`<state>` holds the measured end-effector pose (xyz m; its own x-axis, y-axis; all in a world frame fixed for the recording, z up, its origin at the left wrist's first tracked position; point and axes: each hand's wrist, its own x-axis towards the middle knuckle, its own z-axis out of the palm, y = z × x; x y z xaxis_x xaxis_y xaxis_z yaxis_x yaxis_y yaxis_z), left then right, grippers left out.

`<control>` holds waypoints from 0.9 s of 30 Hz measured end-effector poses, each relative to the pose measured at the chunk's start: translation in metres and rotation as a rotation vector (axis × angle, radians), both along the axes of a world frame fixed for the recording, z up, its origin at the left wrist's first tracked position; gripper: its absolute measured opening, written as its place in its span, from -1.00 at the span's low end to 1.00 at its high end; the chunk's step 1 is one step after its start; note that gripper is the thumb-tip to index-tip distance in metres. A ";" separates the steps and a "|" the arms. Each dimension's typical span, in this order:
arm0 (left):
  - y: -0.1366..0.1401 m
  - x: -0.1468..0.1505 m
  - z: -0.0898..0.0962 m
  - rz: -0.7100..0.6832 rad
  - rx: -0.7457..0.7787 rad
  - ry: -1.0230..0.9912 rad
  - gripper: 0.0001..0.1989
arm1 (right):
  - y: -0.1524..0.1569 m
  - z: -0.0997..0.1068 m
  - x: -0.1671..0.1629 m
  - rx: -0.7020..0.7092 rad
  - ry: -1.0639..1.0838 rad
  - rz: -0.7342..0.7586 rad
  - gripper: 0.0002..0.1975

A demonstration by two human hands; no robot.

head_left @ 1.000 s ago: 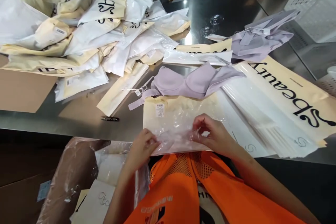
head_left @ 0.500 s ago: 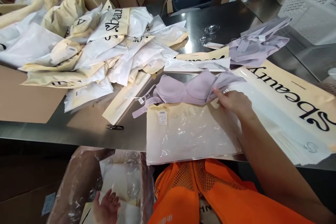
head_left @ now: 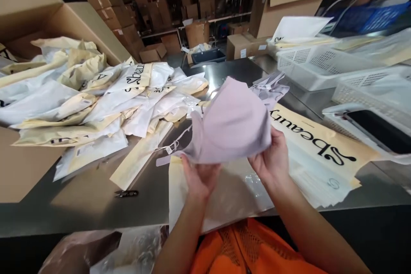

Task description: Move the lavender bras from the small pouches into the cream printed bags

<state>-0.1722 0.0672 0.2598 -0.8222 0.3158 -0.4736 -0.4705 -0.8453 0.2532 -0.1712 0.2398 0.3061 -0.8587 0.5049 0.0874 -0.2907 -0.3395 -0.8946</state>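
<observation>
Between both hands I hold up a lilac bra (head_left: 236, 124), its cups folded together and facing me. My left hand (head_left: 201, 177) grips its lower left edge, the fingers partly hidden beneath it. At the lower right, my right hand (head_left: 272, 156) is closed on the other side of the bra. A white tag (head_left: 168, 150) hangs on a string at the bra's left end, beside a strap. Under my hands a clear and cream plastic bag (head_left: 231, 192) lies flat on the metal table (head_left: 80, 214).
Filled bags (head_left: 135, 94) are heaped at the left beside an open carton (head_left: 93, 30). Small black snips (head_left: 126, 194) lie near the table's front. To the right are stacked printed bags (head_left: 308, 145), more lilac bras (head_left: 271, 87), white baskets (head_left: 308, 66) and a phone (head_left: 382, 130).
My left hand has come up from below the table edge and taken hold of the bra. The bra has been lifted off the bag and folded. My view has tilted up.
</observation>
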 end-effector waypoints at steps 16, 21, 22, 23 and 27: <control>-0.135 0.026 0.007 0.512 -0.513 0.432 -0.59 | 0.035 -0.032 0.024 -0.444 -0.116 -0.332 -0.74; -0.176 0.047 -0.050 0.507 -0.698 0.236 -0.65 | 0.075 -0.064 0.042 -0.342 -0.415 -0.347 -0.87; -0.183 0.054 -0.061 0.498 -0.718 0.189 -0.69 | 0.079 -0.072 0.048 -0.316 -0.499 -0.339 -0.83; -0.190 0.061 -0.071 0.496 -0.739 0.141 -0.72 | 0.082 -0.081 0.055 -0.265 -0.557 -0.319 -0.81; -0.205 0.086 -0.080 0.575 -0.845 -0.087 -0.74 | 0.093 -0.102 0.082 0.063 -0.652 -0.275 -0.72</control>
<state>-0.0859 -0.1373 0.1803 -0.6964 -0.5794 -0.4233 -0.0958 -0.5096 0.8551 -0.0892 0.3331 0.2044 -0.5884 0.7217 -0.3646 0.2428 -0.2724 -0.9310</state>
